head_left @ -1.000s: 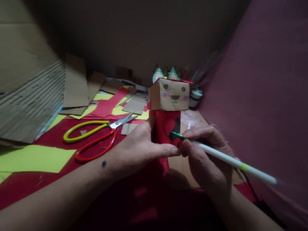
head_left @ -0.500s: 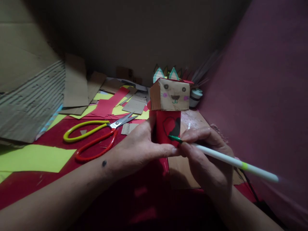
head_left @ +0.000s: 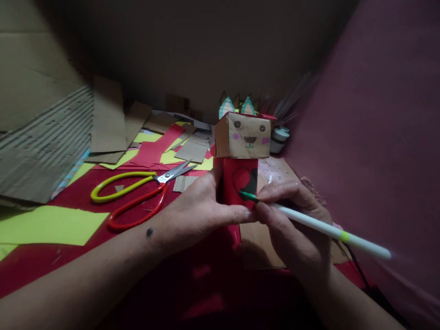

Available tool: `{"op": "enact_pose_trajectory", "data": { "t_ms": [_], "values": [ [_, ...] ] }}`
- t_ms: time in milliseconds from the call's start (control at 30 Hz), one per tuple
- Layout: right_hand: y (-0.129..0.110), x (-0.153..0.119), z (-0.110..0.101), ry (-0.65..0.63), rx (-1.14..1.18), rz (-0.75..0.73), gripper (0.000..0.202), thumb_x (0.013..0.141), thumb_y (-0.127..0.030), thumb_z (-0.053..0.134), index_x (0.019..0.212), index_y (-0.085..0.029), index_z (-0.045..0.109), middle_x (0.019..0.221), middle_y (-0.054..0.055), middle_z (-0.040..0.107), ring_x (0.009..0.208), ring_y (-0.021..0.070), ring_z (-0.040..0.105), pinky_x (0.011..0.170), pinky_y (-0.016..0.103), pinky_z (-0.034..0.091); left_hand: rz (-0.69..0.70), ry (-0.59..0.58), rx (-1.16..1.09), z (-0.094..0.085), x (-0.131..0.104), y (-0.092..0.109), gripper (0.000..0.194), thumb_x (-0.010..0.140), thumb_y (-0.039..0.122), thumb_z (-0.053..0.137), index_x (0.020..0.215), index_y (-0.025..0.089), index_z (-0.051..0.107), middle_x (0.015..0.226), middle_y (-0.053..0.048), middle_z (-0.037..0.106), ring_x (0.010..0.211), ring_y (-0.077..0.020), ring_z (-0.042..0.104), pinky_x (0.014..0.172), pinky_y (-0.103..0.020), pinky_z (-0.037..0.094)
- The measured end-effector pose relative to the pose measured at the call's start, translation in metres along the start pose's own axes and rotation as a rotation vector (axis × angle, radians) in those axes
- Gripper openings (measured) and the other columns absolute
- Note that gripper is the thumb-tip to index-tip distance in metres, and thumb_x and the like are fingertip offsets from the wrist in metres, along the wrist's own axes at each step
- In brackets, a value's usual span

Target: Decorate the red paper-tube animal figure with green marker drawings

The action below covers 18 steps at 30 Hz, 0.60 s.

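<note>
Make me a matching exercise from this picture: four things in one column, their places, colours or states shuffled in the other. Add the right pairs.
1. Left hand
2. Cardboard box
3. Scissors
4. Right hand

A. Yellow-and-red-handled
B. Holding the white pen
C. Gripping the red body
D. On top of the red body

Pairs: 1-C, 2-D, 3-A, 4-B

Head view. The camera, worn on the person's head, looked forward and down over both forearms. The bare left hand and bare right hand lay at close range near mid-field; beyond them the dark red tabletop receded towards a plain dark-grey wall.
</note>
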State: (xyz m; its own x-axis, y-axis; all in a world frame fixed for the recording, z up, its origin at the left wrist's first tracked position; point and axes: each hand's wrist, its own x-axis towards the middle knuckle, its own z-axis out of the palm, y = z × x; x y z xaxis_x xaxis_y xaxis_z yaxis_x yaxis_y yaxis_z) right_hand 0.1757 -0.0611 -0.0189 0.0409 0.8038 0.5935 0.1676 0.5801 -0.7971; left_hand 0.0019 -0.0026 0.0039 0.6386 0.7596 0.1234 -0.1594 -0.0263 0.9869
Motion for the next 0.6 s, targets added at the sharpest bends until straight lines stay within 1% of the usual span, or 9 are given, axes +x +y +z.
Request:
{"op": "enact_pose_trajectory", "data": {
  "t_ms": [67,133,233,333,433,533,600],
  "values": [
    [-0.0002,-0.0007,-0.0007,-0.012,0.005,0.005,0.017,0.09,-0.01,0.071,0.092,-0.027,0.073,0.065,-0.005,0.066,0.048,0.0099,0.058,0.043,0.021,0.046,0.001,-0.004,-0.01,-0.0003,0.0002,-0.0002,0.049,0.075,0.011,0.084,0.118,0.02,0.063,0.103,0.0,0.075,0.097,-0.02,0.071,0.078,-0.023,0.055],
    [0.0002,-0.0014,-0.0013,-0.013,0.015,-0.002,0.017,0.09,-0.01,0.071,0.092,-0.027,0.073,0.065,-0.005,0.065,0.048,0.0101,0.057,0.042,0.021,0.045,-0.011,-0.009,-0.004,-0.0008,0.0006,0.0002,0.045,0.075,0.011,0.084,0.114,0.02,0.063,0.101,0.001,0.074,0.096,-0.019,0.07,0.078,-0.023,0.055],
    [0.0008,-0.0018,-0.0014,0.001,0.026,-0.006,0.015,0.089,-0.012,0.072,0.091,-0.027,0.073,0.067,-0.004,0.065,0.05,0.0103,0.057,0.044,0.021,0.045,-0.032,-0.011,0.011,-0.0018,0.0014,0.0018,0.045,0.074,0.009,0.084,0.114,0.019,0.063,0.104,0.0,0.074,0.098,-0.02,0.07,0.078,-0.024,0.055],
    [0.0007,-0.0012,-0.0005,0.025,0.01,0.011,0.014,0.089,-0.012,0.073,0.089,-0.026,0.073,0.069,-0.004,0.067,0.053,0.0108,0.058,0.048,0.022,0.047,-0.031,-0.01,0.022,-0.0024,0.0013,0.0024,0.049,0.074,0.009,0.083,0.118,0.019,0.063,0.109,-0.002,0.075,0.101,-0.0218,0.07,0.081,-0.025,0.056],
    [0.0009,-0.0005,0.0003,0.023,0.02,0.004,0.015,0.09,-0.011,0.073,0.091,-0.026,0.073,0.073,-0.003,0.071,0.058,0.0112,0.063,0.053,0.022,0.052,-0.016,-0.001,0.026,-0.0026,0.0009,0.0003,0.05,0.076,0.01,0.083,0.12,0.019,0.062,0.111,-0.003,0.075,0.102,-0.0221,0.071,0.081,-0.026,0.055],
    [0.0015,-0.0005,0.0004,0.022,0.046,-0.019,0.018,0.091,-0.009,0.071,0.096,-0.027,0.073,0.077,-0.004,0.072,0.063,0.0104,0.066,0.059,0.02,0.055,0.005,-0.007,0.003,-0.0024,0.001,-0.0017,0.047,0.077,0.01,0.083,0.119,0.018,0.063,0.112,-0.003,0.075,0.102,-0.0213,0.07,0.081,-0.024,0.055],
    [0.0019,-0.0007,0.0001,0.017,0.046,-0.021,0.02,0.091,-0.009,0.072,0.098,-0.027,0.073,0.077,-0.005,0.072,0.063,0.0093,0.065,0.059,0.018,0.055,-0.003,-0.019,-0.006,-0.002,0.0012,-0.0015,0.047,0.076,0.009,0.083,0.118,0.018,0.064,0.111,-0.003,0.075,0.102,-0.0206,0.07,0.081,-0.024,0.055]
  ]
}}
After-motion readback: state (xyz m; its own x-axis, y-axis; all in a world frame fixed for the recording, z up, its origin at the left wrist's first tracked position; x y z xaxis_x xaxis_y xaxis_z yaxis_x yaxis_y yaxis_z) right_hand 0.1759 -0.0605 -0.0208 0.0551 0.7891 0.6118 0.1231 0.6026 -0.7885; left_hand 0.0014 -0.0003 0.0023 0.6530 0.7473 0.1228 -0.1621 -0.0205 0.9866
